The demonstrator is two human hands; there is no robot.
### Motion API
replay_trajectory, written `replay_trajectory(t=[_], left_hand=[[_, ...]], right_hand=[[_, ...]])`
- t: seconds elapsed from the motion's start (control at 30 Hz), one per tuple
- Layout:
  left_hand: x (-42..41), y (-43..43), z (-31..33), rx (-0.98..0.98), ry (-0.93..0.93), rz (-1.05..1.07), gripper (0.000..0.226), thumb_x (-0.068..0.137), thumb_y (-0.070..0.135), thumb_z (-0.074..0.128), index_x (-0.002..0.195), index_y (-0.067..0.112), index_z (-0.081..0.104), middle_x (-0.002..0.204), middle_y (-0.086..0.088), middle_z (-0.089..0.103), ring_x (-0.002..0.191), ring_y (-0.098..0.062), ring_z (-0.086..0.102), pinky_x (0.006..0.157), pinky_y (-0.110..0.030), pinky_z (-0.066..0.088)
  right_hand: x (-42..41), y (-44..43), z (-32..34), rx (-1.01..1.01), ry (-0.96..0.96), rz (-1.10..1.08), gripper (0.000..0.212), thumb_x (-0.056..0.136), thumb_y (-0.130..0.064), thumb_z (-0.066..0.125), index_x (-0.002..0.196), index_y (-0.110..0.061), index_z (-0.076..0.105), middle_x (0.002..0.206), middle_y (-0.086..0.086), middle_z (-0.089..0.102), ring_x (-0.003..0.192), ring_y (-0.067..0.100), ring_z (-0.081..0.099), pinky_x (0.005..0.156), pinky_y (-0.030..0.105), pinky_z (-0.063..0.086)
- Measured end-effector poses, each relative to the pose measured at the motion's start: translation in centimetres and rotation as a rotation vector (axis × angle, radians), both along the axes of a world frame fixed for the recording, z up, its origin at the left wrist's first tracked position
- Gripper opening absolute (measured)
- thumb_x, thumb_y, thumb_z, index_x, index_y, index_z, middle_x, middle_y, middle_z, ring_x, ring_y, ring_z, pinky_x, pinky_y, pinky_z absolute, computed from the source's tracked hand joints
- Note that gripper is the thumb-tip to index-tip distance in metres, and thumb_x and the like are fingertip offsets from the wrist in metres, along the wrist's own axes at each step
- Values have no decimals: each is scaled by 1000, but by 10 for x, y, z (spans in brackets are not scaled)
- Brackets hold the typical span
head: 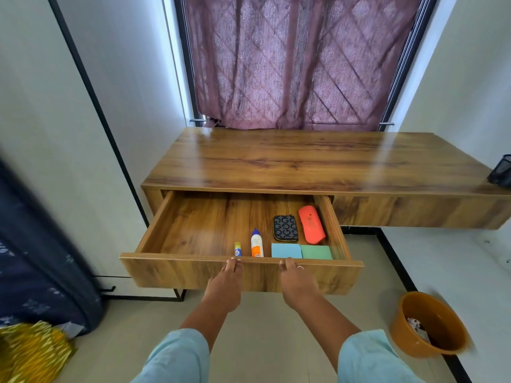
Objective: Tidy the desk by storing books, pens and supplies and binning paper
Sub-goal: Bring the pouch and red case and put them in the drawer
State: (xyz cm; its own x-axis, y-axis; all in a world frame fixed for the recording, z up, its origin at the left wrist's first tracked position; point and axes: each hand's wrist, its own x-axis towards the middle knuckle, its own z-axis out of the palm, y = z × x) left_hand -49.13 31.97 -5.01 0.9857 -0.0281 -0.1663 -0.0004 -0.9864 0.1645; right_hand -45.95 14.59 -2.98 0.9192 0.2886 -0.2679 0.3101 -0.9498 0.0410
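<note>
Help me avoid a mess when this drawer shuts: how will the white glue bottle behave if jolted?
The glue bottle looks round-bodied, so it may roll or tip toward the glue stick beside it. Its blue cap appears on, so leaking seems unlikely. It looks like plastic, so probably light and unbreakable.

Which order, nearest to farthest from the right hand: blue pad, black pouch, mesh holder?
1. blue pad, at the drawer front beside the right hand.
2. black pouch, deeper in the drawer.
3. mesh holder, far right on the desk.
</note>
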Motion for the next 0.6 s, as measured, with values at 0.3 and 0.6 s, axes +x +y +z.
replay_trajectory(t=[0.3, 0.6], left_hand=[[54, 12, -3, 21, -1, -26, 72, 91, 10, 49, 150, 8, 8, 155, -8, 10, 123, -21, 50, 93, -35, 52], [145, 30, -6, 60, -7, -57, 71, 93, 16, 49, 150, 9, 7, 156, -7, 6, 133, -20, 41, 95, -32, 50]], right_hand=[[55, 7, -1, 56, 19, -36, 70, 91, -2, 52, 152, -13, 18, 146, 10, 30, 126, 27, 44, 95, 37, 49], [149, 20, -1, 53, 63, -61, 75, 90, -1, 48, 153, -18, 11, 155, 13, 22, 135, 32, 37, 103, 41, 43]])
